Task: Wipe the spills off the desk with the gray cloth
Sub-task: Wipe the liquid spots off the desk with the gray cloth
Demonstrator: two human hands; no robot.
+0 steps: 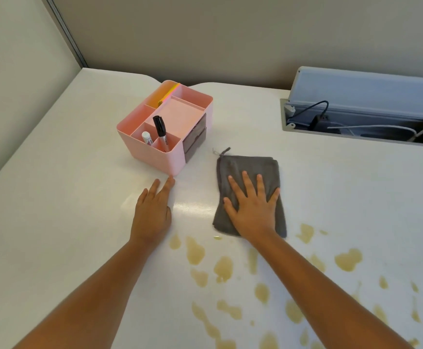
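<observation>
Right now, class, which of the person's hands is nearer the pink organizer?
Left. The left hand lies flat with fingertips almost touching the pink organizer; the right hand rests on the gray cloth, farther right.

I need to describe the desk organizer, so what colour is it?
Pink, seen clearly in the head view: the organizer beside the left hand.

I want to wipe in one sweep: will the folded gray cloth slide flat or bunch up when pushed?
The folded gray cloth looks soft and floppy, so it may bunch at its edges. The right hand lies spread flat on it, which should help it slide flat across the glossy white desk.
</observation>
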